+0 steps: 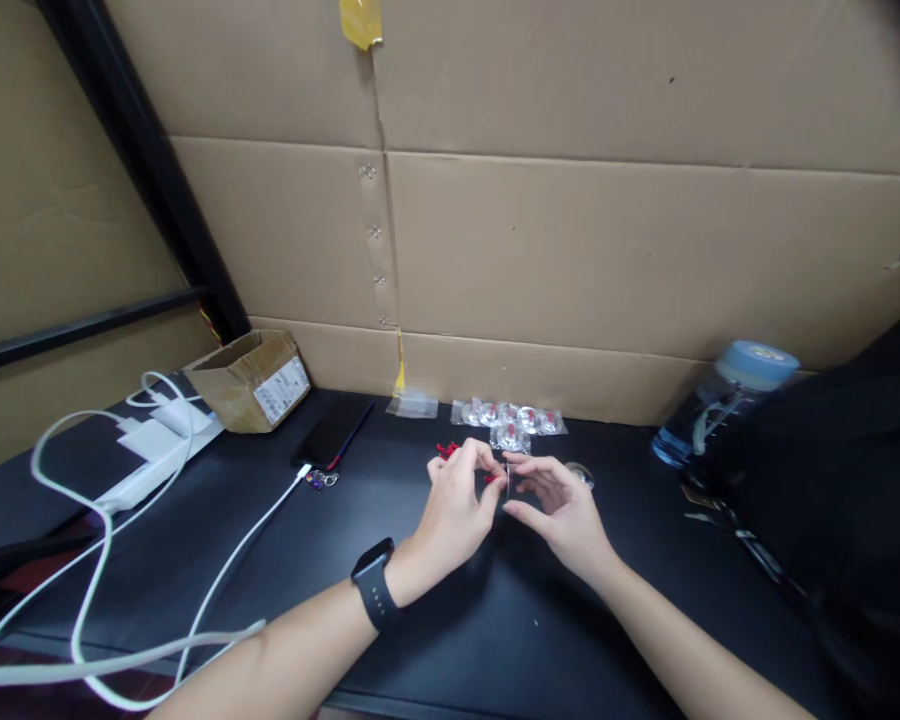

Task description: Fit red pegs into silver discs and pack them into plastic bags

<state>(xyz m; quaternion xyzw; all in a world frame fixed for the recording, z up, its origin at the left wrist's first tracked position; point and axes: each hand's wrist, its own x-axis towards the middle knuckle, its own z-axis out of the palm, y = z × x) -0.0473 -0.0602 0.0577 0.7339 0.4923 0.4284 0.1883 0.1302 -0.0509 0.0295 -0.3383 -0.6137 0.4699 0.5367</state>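
My left hand, with a black smartwatch on its wrist, and my right hand meet above the black table. Both pinch a small clear disc-like part with a red piece held between their fingertips. A few small red pieces lie on the table just behind my left hand. Further back lies a row of clear plastic bags holding round silvery parts with red centres.
A black phone with a white cable lies at the left, beside a small cardboard box and white chargers. A blue-capped water bottle and a black bag stand at the right. Cardboard walls rise behind.
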